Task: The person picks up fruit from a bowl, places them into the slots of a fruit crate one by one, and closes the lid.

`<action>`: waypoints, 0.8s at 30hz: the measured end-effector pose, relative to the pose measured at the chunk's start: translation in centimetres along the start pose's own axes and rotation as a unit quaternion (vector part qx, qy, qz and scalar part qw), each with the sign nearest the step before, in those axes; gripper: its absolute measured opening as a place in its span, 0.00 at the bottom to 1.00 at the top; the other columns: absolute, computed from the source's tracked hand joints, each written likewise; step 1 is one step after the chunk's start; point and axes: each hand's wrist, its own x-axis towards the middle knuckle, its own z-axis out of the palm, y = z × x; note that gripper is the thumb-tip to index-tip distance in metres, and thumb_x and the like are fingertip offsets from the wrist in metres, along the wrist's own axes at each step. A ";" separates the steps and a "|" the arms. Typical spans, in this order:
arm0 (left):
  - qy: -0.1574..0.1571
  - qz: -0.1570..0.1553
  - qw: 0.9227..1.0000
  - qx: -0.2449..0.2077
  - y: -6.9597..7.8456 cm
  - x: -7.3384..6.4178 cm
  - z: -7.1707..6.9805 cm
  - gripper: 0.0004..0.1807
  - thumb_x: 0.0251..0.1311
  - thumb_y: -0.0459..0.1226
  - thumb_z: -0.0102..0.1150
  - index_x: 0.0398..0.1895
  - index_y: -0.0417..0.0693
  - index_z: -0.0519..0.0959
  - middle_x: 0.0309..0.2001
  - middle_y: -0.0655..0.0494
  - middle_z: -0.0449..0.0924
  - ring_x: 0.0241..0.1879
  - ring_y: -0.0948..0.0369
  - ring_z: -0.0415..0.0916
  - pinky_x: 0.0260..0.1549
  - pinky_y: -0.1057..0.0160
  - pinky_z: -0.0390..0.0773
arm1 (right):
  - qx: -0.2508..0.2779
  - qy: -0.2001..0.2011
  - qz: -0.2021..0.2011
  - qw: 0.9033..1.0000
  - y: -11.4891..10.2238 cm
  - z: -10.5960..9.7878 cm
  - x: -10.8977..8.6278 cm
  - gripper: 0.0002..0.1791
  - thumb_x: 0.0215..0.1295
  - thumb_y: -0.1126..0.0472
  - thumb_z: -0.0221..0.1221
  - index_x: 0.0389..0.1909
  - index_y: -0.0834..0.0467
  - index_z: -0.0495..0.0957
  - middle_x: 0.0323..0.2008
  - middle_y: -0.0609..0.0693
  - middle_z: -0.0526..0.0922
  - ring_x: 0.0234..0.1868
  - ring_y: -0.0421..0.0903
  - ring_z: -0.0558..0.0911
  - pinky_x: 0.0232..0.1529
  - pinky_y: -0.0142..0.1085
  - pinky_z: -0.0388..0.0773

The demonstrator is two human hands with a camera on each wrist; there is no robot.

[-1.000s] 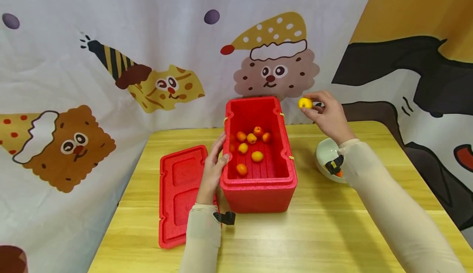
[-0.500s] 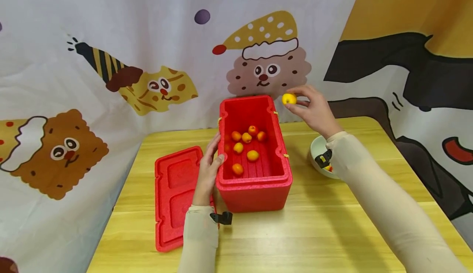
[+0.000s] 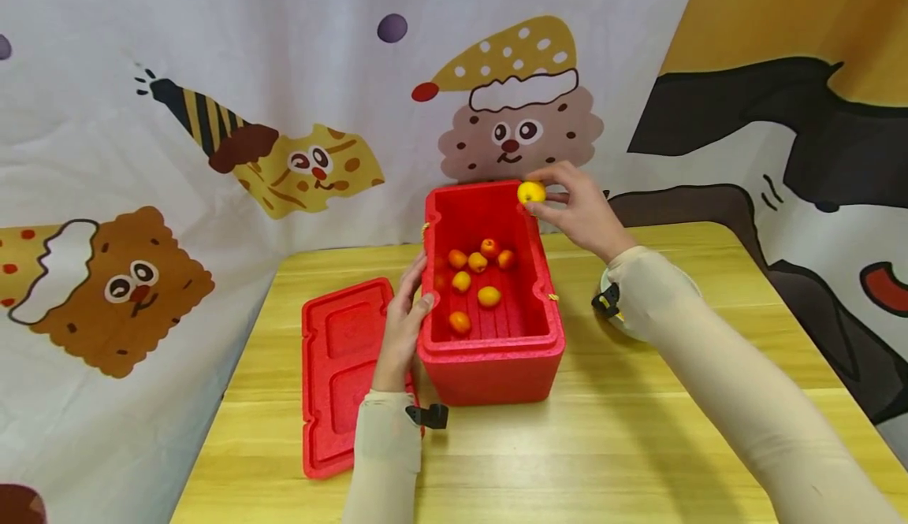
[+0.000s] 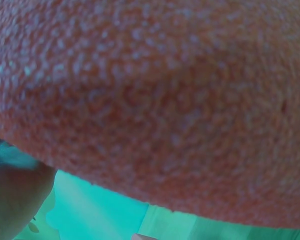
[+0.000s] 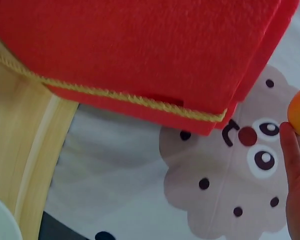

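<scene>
Right hand [image 3: 582,213]: I am pinching a yellow fruit [image 3: 530,193] between thumb and fingertips, palm end towards the right, fruit leading on the left.

Position: the fruit is hanging around the far right corner of the red box [image 3: 489,382], apart from the wall in the right wrist view. Whether it is already clearing the inner edge of the rim, I cannot tell. The mouth of the box is lying to the left of my right hand, lower and partly nearer to me. The box's long axis is running away from me, so the right hand is sitting by the far end.

Left hand [image 3: 403,331]: I am resting it along the outer left wall, fingers extended, thumb at the rim. It is lying nearer the close end, across the box from the fruit. The left wrist view is giving little but blurred surface.

Surroundings: seven orange and yellow fruits [image 3: 489,296] are lying on the box floor. The red lid [image 3: 347,398] is lying to the left on the table [image 3: 511,469]; a pale bowl [image 5: 0,222] is standing to the right, partly behind my sleeve.
</scene>
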 end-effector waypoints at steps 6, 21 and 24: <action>0.001 0.005 1.000 0.002 -0.1 0.0 -0.2 0.30 0.65 0.32 0.50 0.73 0.43 0.64 0.73 0.54 0.58 0.70 0.56 0.56 0.62 0.58 0.67 | -0.019 -0.031 -0.007 0.999 -0.5 1.5 0.8 0.21 0.62 0.63 0.66 0.56 0.60 0.77 0.53 0.51 0.73 0.55 0.49 0.74 0.59 0.46 0.73; -0.004 0.000 1.000 -0.014 0.0 0.0 0.0 0.31 0.66 0.28 0.48 0.74 0.42 0.62 0.74 0.53 0.56 0.71 0.55 0.54 0.62 0.56 0.67 | -0.102 -0.065 -0.049 0.992 -0.5 3.1 1.9 0.22 0.61 0.62 0.67 0.56 0.60 0.75 0.54 0.52 0.74 0.55 0.51 0.73 0.59 0.48 0.71; -0.001 0.008 1.000 -0.011 -0.1 0.0 -0.1 0.31 0.65 0.29 0.48 0.73 0.41 0.63 0.74 0.52 0.57 0.71 0.55 0.55 0.63 0.56 0.66 | -0.108 -0.070 -0.044 0.991 -0.4 3.4 2.0 0.22 0.61 0.62 0.67 0.55 0.59 0.76 0.54 0.52 0.74 0.55 0.51 0.73 0.59 0.49 0.71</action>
